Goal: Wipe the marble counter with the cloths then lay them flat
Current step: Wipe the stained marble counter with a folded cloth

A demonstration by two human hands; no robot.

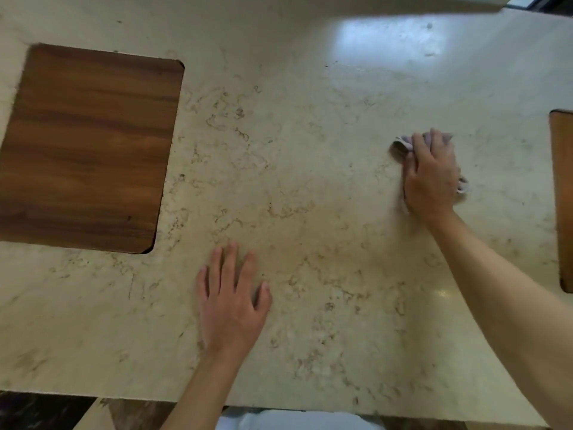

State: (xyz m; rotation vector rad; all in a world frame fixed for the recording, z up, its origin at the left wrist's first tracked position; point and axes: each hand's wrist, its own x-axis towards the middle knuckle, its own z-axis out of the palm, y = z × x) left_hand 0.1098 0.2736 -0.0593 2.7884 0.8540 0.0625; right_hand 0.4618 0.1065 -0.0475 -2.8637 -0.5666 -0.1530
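Left hand (231, 305) flat, grip apart; right hand (431, 178) clamped on cloth (403, 144), wooden panels (90, 150) flanking.

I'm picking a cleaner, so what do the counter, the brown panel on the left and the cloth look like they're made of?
Counter: polished cream marble or similar stone, with brown veining and window glare.
Brown panel: wood or wood-look laminate, satin finish, streaky grain.
Cloth: soft greyish fabric, bunched under the right hand; its weave is too blurred to tell.
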